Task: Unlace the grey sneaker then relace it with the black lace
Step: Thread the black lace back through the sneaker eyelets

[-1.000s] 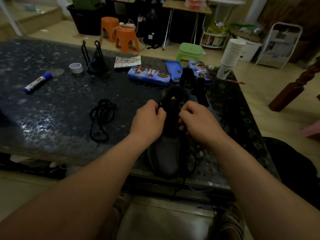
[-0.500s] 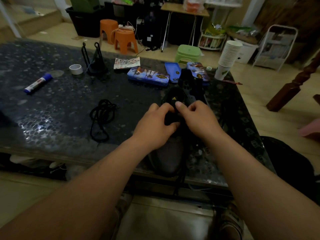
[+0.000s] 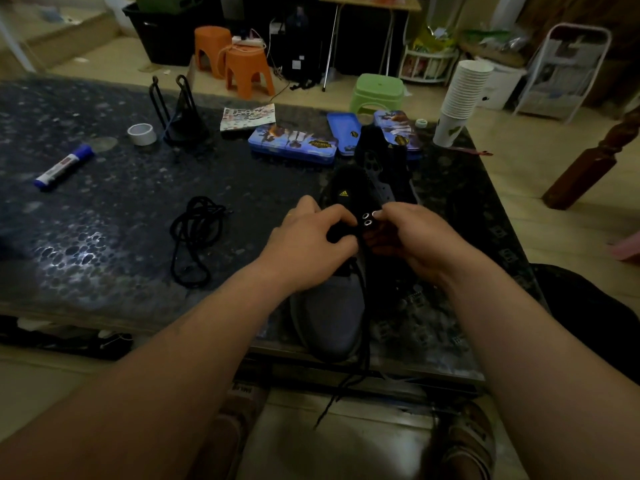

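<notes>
The dark speckled counter point(image 3: 104, 237) fills most of my view. The grey sneaker point(image 3: 330, 313) sits at its near edge, toe toward six o'clock and heel toward twelve. My left hand point(image 3: 311, 247) comes in from seven o'clock, its fingers curled onto the sneaker's throat. My right hand point(image 3: 415, 244), from five o'clock, pinches the eyelet flap. A coiled black lace point(image 3: 194, 237) lies loose at the shoe's nine o'clock. A dark lace end point(image 3: 360, 344) trails over the toe and off the edge. Two metal eyelets point(image 3: 367, 218) show between my fingertips.
</notes>
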`<state>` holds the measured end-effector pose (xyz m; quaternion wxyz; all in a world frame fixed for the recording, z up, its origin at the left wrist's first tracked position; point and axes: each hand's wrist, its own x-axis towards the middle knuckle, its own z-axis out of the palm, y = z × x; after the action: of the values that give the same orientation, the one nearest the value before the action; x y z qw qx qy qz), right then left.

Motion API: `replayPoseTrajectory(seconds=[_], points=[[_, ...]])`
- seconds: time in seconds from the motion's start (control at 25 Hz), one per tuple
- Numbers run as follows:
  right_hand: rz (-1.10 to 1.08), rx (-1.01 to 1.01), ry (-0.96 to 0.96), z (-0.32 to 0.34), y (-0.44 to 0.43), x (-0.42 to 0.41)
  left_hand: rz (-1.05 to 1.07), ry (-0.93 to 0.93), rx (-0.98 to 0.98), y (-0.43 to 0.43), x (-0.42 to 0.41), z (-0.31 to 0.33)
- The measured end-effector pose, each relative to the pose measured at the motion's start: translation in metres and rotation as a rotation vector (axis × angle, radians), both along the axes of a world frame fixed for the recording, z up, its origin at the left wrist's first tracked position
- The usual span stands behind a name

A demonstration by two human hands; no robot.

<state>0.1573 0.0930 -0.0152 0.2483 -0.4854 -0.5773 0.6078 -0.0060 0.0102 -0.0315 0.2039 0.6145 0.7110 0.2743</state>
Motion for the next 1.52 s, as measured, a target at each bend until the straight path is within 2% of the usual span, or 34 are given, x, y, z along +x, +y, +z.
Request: replayPoseTrajectory(seconds=[0.08, 0.32, 0.6, 0.88, 1.04, 1.2, 1.28, 1.36, 1.44, 1.52], points=[[0.029, 0.002, 0.002, 0.003, 0.001, 0.003, 0.011, -0.009, -0.005, 0.003, 0.000, 0.004], [0.069, 0.032, -0.074, 0.006, 0.003, 0.002, -0.089, -0.244, -0.134, 0.014, -0.008, 0.020], [0.088, 0.113, -0.122, 0.006, -0.001, 0.004, -0.165, -0.031, -0.140, 0.017, -0.011, 0.025], [0.077, 0.155, -0.120, 0.008, -0.006, 0.000, -0.202, -0.155, -0.062, 0.016, -0.010, 0.026], [0.047, 0.122, -0.128, 0.006, -0.003, 0.003, -0.212, -0.114, -0.085, 0.008, -0.024, 0.023], [0.028, 0.093, -0.107, 0.002, -0.003, 0.004, -0.111, -0.252, -0.044, 0.001, -0.021, 0.015], [-0.040, 0.229, -0.125, 0.001, -0.006, 0.004, -0.058, -0.282, -0.076, 0.003, -0.022, 0.012], [-0.051, 0.491, -0.198, 0.001, -0.008, 0.005, -0.055, -0.271, -0.085, 0.005, -0.026, 0.008], [0.083, 0.694, -0.309, 0.001, -0.012, 0.004, -0.089, -0.253, -0.057, 0.004, -0.027, 0.004], [0.199, 0.781, -0.410, -0.003, -0.017, 0.000, -0.114, -0.238, -0.009, 0.004, -0.028, 0.002]])
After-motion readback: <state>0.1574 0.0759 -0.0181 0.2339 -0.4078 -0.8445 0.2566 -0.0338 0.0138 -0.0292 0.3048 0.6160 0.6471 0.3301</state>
